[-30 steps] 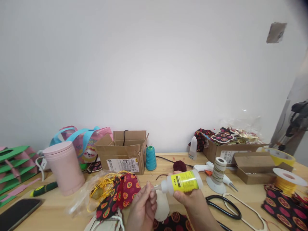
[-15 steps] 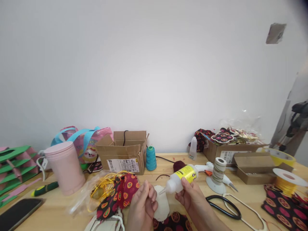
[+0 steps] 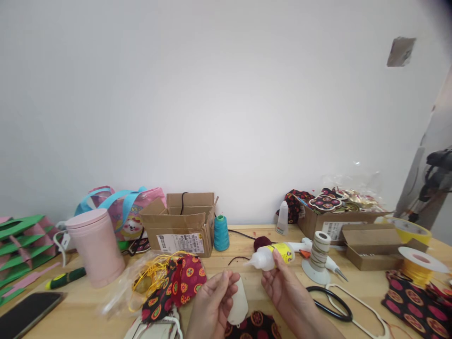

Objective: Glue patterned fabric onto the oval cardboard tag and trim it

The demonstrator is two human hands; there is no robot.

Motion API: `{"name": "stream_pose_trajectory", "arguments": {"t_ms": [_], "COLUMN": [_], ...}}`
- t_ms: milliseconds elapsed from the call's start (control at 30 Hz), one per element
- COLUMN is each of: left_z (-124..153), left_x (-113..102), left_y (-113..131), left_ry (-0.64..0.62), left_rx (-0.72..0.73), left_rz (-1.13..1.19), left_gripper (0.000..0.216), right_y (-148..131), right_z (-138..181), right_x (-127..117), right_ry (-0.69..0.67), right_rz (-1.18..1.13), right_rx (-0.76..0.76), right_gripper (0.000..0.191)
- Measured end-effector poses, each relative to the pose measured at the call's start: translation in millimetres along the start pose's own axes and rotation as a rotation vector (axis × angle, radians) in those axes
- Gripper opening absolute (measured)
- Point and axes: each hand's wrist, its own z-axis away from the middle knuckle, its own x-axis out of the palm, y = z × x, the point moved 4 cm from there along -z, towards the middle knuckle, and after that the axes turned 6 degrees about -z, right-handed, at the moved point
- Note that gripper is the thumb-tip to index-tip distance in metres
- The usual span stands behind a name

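Note:
My right hand [image 3: 282, 285] is wrapped round a squeeze bottle [image 3: 271, 256] with a yellow label, tilted so its thin nozzle points left. My left hand [image 3: 217, 296] is closed in a pinch to the lower left of the nozzle; whatever its fingertips hold, if anything, is too small to make out. Partly behind the left hand lies a flat cream-white piece [image 3: 239, 303] with a rounded outline. Below it, at the lower edge, is dark patterned fabric [image 3: 259, 325].
Red and black patterned cloth [image 3: 189, 280] and yellow cord [image 3: 151, 273] lie left. Behind stand a cardboard box [image 3: 180, 230] and a teal thread cone [image 3: 221, 234]. On the right are a ribbon roll [image 3: 320, 249], a glue gun [image 3: 332, 265], a black ring [image 3: 330, 303] and a small box [image 3: 370, 245].
The bottle in my right hand has risen slightly and moved right, its nozzle now farther from my left hand. My left hand has shifted a little right.

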Motion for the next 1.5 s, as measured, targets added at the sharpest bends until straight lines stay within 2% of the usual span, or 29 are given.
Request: {"name": "stream_pose_trajectory", "arguments": {"t_ms": [167, 433, 733, 967, 1133, 1333, 1433, 1500], "left_z": [1.8, 6.1, 7.9, 6.4, 7.1, -0.9, -0.1, 6.0], "left_x": [-2.6, 3.6, 8.6, 4.8, 7.1, 9.2, 13.8, 8.5], "left_y": [-0.1, 0.3, -1.3, 0.4, -0.1, -5.1, 0.3, 7.9], "left_ry": [0.034, -0.016, -0.055, -0.024, -0.106, -0.128, -0.152, -0.176], "left_rx": [-0.025, -0.033, -0.083, -0.034, 0.037, 0.069, 0.073, 0.088], "left_rz": [0.010, -0.003, -0.068, -0.036, -0.073, -0.084, -0.055, -0.046], "left_gripper": [0.013, 0.039, 0.011, 0.032, 0.031, 0.050, 0.052, 0.050], "right_y": [-1.6, 4.1, 3.7, 4.4, 1.3, 0.1, 0.2, -0.2], "right_z": [-1.1, 0.8, 1.6, 0.4, -1.5, -5.0, -5.9, -5.9], "right_x": [-1.6, 1.1, 2.6, 1.0, 1.2, -1.8, -3.2, -3.3], "right_ry": [0.013, -0.012, -0.035, -0.029, -0.013, 0.030, 0.043, 0.044], "right_rz": [-0.042, -0.053, -0.070, -0.070, -0.072, -0.074, -0.067, -0.064], "right_rx": [0.021, 0.049, 0.049, 0.070, 0.059, 0.042, 0.037, 0.039], "right_gripper": [0.024, 0.025, 0.026, 0.022, 0.027, 0.031, 0.035, 0.038]}}
